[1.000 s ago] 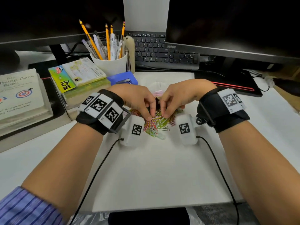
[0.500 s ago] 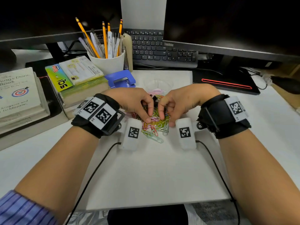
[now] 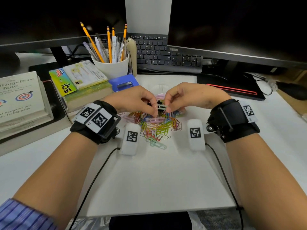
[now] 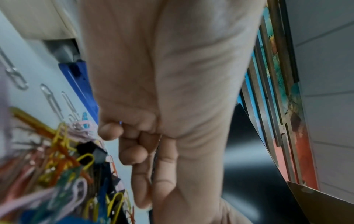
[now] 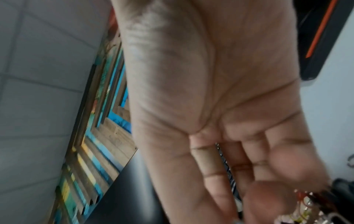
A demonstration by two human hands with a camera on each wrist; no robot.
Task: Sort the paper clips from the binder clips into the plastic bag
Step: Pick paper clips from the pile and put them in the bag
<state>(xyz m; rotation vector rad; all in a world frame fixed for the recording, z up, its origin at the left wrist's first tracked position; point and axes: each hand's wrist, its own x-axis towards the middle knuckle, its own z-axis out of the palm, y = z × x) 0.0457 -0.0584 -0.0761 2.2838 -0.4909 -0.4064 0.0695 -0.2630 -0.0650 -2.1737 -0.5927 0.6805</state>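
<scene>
A heap of coloured paper clips (image 3: 157,126) lies on a white board (image 3: 157,180), with black binder clips (image 3: 159,102) at its far side. My left hand (image 3: 155,112) and right hand (image 3: 167,110) meet just above the heap. Each pinches one end of a pale green paper clip (image 3: 162,106) held level between them. A clear plastic bag (image 3: 158,87) lies behind the hands, mostly hidden. In the left wrist view the curled fingers (image 4: 134,156) hang beside the paper clips (image 4: 63,151) and a binder clip (image 4: 90,150). The right wrist view shows my palm and some clips (image 5: 306,210) at the bottom right.
A blue hole punch (image 3: 123,83) and a white cup of pencils (image 3: 113,63) stand behind my left hand. Stacked books (image 3: 79,87) sit to the left. A keyboard (image 3: 167,55) and monitors lie behind. Two white tagged blocks (image 3: 131,138) (image 3: 195,134) flank the heap.
Both hands have risen out of the heap. They now hold a pale green paper clip between them above the pile.
</scene>
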